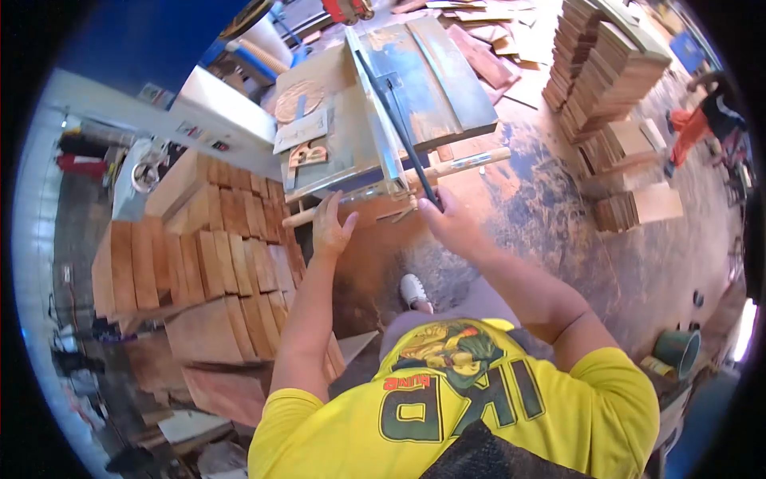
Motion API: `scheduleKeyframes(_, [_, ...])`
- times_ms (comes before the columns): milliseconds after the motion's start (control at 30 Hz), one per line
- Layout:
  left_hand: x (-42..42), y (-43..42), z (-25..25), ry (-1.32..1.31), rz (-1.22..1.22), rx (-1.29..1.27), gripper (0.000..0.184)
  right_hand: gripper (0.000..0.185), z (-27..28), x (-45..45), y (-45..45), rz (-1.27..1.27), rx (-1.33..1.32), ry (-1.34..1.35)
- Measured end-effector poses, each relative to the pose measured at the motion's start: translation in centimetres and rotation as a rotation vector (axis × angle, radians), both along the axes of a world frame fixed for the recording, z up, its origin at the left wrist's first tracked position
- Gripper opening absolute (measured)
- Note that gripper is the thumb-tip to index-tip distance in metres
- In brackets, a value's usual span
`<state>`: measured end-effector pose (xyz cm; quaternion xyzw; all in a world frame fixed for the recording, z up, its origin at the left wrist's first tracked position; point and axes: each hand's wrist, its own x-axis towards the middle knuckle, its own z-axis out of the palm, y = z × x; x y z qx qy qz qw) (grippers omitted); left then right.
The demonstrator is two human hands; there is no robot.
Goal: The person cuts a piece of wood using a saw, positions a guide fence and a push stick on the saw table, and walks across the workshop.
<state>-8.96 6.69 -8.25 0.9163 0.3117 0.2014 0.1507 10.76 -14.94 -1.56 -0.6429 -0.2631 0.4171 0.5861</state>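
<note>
At the front edge of the saw table (pixel 455 72), my left hand (pixel 333 227) rests by the round front rail (pixel 371 191), fingers apart and nothing seen in it. My right hand (pixel 453 223) is closed on the near end of a long dark strip (pixel 396 124). That strip lies along the metal fence (pixel 375 104), which runs away from me over the table. On the table's left part lie a small wooden piece with cut-out shapes (pixel 308 154), a pale flat board (pixel 301 130) and a round sawdust-coloured patch around a narrow slot.
Stacked wooden blocks (pixel 215 255) stand close on my left. Tall piles of thin boards (pixel 610 80) are at the right, with loose offcuts (pixel 487 40) behind the table. A person in orange trousers (pixel 689 132) is at the far right. A green bucket (pixel 677 351) sits lower right.
</note>
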Motion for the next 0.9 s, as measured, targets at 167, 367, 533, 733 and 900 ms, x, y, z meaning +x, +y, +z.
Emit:
scheduleKeyframes(167, [0.7, 6.1, -2.1, 0.182, -0.35, -0.075, 0.065, 0.031, 2.7, -3.6, 3.2, -0.119, 0.041, -0.067])
scheduleKeyframes(367, [2.5, 8.0, -2.3, 0.499, -0.431, -0.204, 0.064, 0.034, 1.6, -3.8, 6.8, -0.202, 0.119, -0.045])
scheduleKeyframes(533, [4.5, 7.4, -2.0, 0.636, -0.334, -0.186, 0.055, 0.038, 2.0, -5.1, 8.0, -0.293, 0.147, 0.033])
scheduleKeyframes(733, [4.8, 8.4, -3.0, 0.695, -0.333, -0.255, 0.053, 0.039, 1.6, -5.6, 10.4, -0.249, 0.163, 0.072])
scheduleKeyframes(900, [4.1, 9.6, -4.9, 0.692, -0.404, -0.102, 0.05, 0.039, 0.4, -6.0, 12.2, -0.372, 0.19, -0.014])
